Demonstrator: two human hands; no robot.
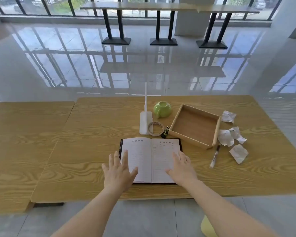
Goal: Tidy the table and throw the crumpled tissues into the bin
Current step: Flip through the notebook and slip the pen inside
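Both hands are open with fingers straight and spread, gripping nothing. The left hand point(119, 170) lies over the near-left corner of the open notebook point(150, 159), and the right hand point(182, 168) over its right page. I cannot tell whether the palms press the paper or sit just above it.

The notebook lies flat near the table point(92, 134) front edge. Its spine runs straight away from the person and the page headings are at the far side.

Three crumpled white tissues sit on the right part of the table, in a loose line running near to far along the right side of the wooden tray point(193, 127). The far tissue point(228, 116) is just beside the tray's far-right corner. The middle tissue point(231, 136) is by the tray's right wall and is the widest, stretched left to right. The near tissue point(238, 153) is a bit apart, toward the person.

The pen point(215, 155) lies between the tray and the near tissue. Its long axis runs near to far with a slight tilt, and its dark end is at the tray's near-right corner.

The green cup point(162, 108) stands upside down behind the tray's left side, with its handle toward the person. A white stand point(146, 122) with an upright rod is left of the cup. The tape roll point(155, 128) lies flat against the stand's base, and a small black clip point(165, 132) touches the tray's near-left corner.
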